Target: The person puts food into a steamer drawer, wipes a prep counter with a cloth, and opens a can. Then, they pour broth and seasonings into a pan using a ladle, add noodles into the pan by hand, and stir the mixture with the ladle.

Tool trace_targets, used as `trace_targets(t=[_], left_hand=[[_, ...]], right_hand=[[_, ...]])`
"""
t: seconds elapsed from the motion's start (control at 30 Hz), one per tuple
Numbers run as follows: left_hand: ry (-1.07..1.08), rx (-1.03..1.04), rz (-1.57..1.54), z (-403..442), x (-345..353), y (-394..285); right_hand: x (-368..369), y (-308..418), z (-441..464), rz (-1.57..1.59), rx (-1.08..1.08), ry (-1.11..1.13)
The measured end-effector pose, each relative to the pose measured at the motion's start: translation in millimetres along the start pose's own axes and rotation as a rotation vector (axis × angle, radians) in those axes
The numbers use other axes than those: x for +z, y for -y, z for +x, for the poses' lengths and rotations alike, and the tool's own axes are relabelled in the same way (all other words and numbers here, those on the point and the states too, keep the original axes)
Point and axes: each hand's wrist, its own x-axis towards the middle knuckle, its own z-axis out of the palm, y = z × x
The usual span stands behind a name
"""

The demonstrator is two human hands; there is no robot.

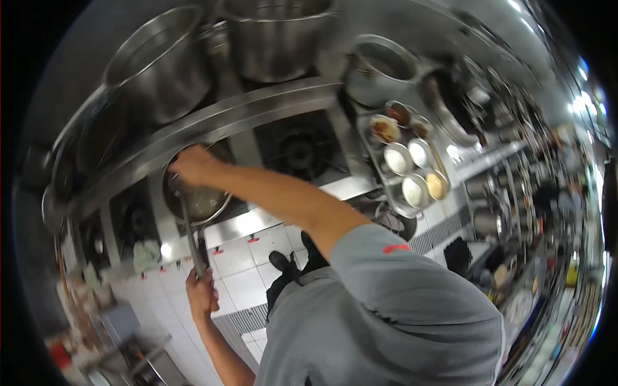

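Observation:
On the stove sits a round metal pan (222, 209) with a pale, cloudy content in it. My right hand (195, 165) hangs over the pan's far side, its fingers bunched together and blurred; anything between them is hidden. Below the pan, my left hand (202, 293) is wrapped around a long metal handle (192, 241) that runs up over the pan's near rim. Its working end is unclear. A darker handle (203, 244) lies close beside it, and I cannot tell whether the hand grips that one too.
Large steel pots (164, 71) stand behind the burners. A bare burner (301, 151) is right of the pan. Farther right, a tray (412, 211) holds several bowls of white, tan and reddish contents, near a deep pot (380, 71). A greenish cloth (147, 255) hangs at the stove's front edge.

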Motion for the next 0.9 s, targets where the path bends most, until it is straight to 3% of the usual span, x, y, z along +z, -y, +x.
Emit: trace_targets(t=[0.1,0.17,0.23,0.3,0.4,0.47,0.5,0.53,0.57,0.6,0.67,0.73,0.8,0.9], left_hand=[[0.085,-0.079,-0.169,6.2,1.4,-2.9],[0.122,-0.110,-0.222,9.6,4.8,-2.9],[0.072,-0.067,-0.112,6.1,9.7,-8.9],[0.086,-0.075,-0.099,3.6,12.9,-18.1],[0.165,-0.118,-0.240,17.6,-3.6,-6.3],[0.290,-0.254,-0.622,25.2,-7.9,0.7],[0.229,-0.192,-0.436,18.5,2.9,-7.5],[0.212,-0.194,-0.443,13.9,13.7,-14.1],[0.145,-0.135,-0.199,8.9,21.9,-19.8],[0.071,-0.083,0.046,4.6,25.2,-23.9],[0.014,-0.025,0.081,3.3,28.6,-25.8],[-0.054,0.105,0.382,-1.5,35.0,-31.7],[-0.140,0.123,0.400,-7.6,40.5,-36.0],[-0.063,0.019,0.226,-9.5,40.0,-33.9]], right_hand=[[-43.1,3.6,-36.3,0.054,0.187,-0.076],[-70.3,-4.6,-72.3,0.372,0.313,-0.235],[-66.0,-39.8,-114.6,0.287,0.175,-0.313],[-86.5,-62.2,-178.1,0.236,0.230,-0.413],[-150.0,-75.5,-276.7,0.254,0.543,-0.386],[-174.3,-81.4,-330.8,0.226,0.887,-0.313],[-177.9,-86.7,-356.9,0.429,0.984,-0.493],[-162.4,-107.1,-389.0,0.499,1.041,-0.630],[-150.5,-119.0,-415.2,0.382,0.950,-0.781],[-175.4,-106.1,-426.7,0.540,1.190,-0.705],[-172.9,-104.8,-443.8,0.775,1.185,-0.958],[-168.2,-100.9,-447.5,0.787,1.186,-1.034],[-163.1,-94.1,-436.9,0.808,1.167,-1.074],[-152.8,-85.5,-402.4,0.799,1.086,-1.000]])
